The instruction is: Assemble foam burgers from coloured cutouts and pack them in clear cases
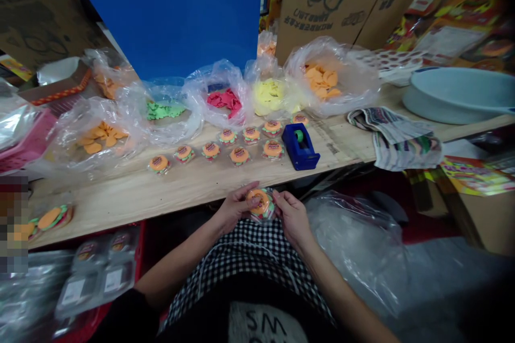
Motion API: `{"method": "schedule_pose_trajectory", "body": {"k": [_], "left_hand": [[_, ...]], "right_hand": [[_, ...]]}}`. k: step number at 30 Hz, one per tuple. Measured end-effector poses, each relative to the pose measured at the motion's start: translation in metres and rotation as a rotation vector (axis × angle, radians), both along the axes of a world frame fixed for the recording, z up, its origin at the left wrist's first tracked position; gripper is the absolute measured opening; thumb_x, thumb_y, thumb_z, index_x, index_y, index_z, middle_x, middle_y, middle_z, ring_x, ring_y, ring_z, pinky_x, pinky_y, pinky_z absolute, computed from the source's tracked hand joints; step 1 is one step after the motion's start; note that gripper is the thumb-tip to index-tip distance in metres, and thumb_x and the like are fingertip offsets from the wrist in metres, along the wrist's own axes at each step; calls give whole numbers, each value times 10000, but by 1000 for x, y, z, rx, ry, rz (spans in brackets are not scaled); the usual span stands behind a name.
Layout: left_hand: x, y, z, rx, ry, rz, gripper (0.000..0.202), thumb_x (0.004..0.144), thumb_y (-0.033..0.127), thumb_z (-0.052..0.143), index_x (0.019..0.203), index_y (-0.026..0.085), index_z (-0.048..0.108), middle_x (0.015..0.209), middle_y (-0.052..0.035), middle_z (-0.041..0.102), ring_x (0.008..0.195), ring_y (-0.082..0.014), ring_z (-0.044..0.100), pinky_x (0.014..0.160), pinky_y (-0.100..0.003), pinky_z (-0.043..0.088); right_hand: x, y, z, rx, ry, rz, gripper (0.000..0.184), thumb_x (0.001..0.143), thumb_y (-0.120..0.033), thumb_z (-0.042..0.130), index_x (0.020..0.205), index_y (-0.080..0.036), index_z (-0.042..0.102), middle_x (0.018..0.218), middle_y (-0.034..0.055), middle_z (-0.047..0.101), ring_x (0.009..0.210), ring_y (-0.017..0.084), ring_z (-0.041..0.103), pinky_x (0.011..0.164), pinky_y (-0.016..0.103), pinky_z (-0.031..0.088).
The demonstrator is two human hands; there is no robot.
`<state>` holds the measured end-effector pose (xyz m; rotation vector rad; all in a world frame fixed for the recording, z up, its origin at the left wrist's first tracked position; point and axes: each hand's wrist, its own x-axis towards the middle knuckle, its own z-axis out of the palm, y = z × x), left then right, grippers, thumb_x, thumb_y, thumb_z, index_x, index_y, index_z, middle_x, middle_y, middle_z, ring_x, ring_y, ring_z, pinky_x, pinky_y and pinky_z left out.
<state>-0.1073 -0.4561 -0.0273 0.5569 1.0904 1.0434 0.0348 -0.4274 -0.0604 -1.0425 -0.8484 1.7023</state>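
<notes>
A toy burger [260, 202] in a clear plastic case, with an orange bun top and green and red layers, is held over my lap at the table's front edge. My left hand [237, 206] grips its left side, thumb on the top. At the right rim, the fingers of my right hand [290, 214] pinch the case. Just beyond my hands, several packed toy burgers [240, 156] stand in loose rows on the wooden table [193, 185]. A blue tape dispenser [301, 147] with a green core sits right of them.
Clear bags along the back hold orange pieces [102, 136], green pieces [164, 110], red pieces [224, 102] and yellow pieces [268, 95]. A pale blue basin [458, 96] and folded cloth [406, 142] lie right. Clear clamshell cases [96, 273] fill a red crate lower left.
</notes>
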Motion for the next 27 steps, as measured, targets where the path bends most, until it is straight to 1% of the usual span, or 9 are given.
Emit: {"method": "schedule_pose_trajectory", "body": {"k": [6, 9, 12, 15, 17, 21, 22, 24, 27], "left_hand": [[-2, 2, 1, -11, -50, 78, 574, 638, 262, 687, 1176, 221, 491, 1028, -75, 596, 726, -158, 599, 515, -234, 497], [-1, 3, 5, 15, -23, 106, 578, 637, 275, 686, 1176, 232, 481, 1008, -68, 595, 731, -161, 599, 540, -253, 502], [0, 4, 12, 63, 23, 66, 590, 610, 265, 704, 1157, 230, 485, 984, -64, 597, 775, -177, 597, 601, -284, 509], [-4, 5, 18, 115, 52, 19, 575, 590, 219, 715, 1124, 217, 502, 987, -62, 596, 833, -185, 590, 676, -298, 504], [-11, 8, 21, 119, 59, 36, 567, 605, 212, 704, 1129, 220, 490, 984, -64, 594, 821, -192, 595, 655, -305, 510], [-31, 15, 25, 109, 52, 192, 547, 645, 236, 673, 1144, 226, 449, 954, -57, 597, 757, -190, 613, 637, -353, 526], [-36, 17, 26, 112, 51, 231, 543, 645, 233, 675, 1137, 226, 447, 947, -53, 599, 749, -187, 616, 651, -360, 526], [-44, 18, 27, 119, 55, 285, 541, 638, 227, 680, 1124, 229, 443, 929, -45, 604, 741, -186, 622, 661, -359, 527], [-50, 18, 27, 131, 48, 329, 542, 622, 217, 691, 1104, 233, 444, 894, -33, 613, 736, -192, 629, 663, -361, 528]], "right_hand": [[3, 10, 7, 24, -51, 105, 339, 745, -501, 512, 604, -194, 481, 451, -69, 397, 419, 81, 355, 420, 212, 302], [3, 13, 9, 60, -65, 114, 333, 734, -501, 525, 613, -193, 493, 478, -62, 424, 441, 84, 365, 435, 214, 320], [2, 14, 11, 105, -110, 116, 316, 700, -479, 575, 604, -190, 493, 469, -65, 411, 439, 81, 353, 431, 211, 299], [7, 21, 17, 142, -169, 170, 347, 724, -504, 524, 581, -191, 476, 466, -58, 403, 434, 88, 350, 435, 223, 297], [17, 36, 23, 212, -291, 132, 358, 751, -519, 465, 601, -194, 482, 500, -44, 431, 456, 101, 377, 460, 234, 319], [50, 92, 32, 440, -781, -282, 311, 740, -489, 458, 770, -192, 547, 685, 7, 524, 600, 144, 455, 595, 273, 360], [57, 108, 32, 459, -895, -332, 304, 720, -474, 480, 776, -188, 564, 716, 23, 529, 625, 154, 458, 622, 287, 357], [68, 134, 29, 405, -977, -342, 272, 647, -445, 558, 695, -180, 592, 689, 31, 522, 616, 161, 447, 636, 307, 347], [70, 157, 19, 303, -842, -247, 235, 538, -396, 648, 530, -174, 572, 539, 8, 494, 547, 152, 437, 584, 302, 341]]}}
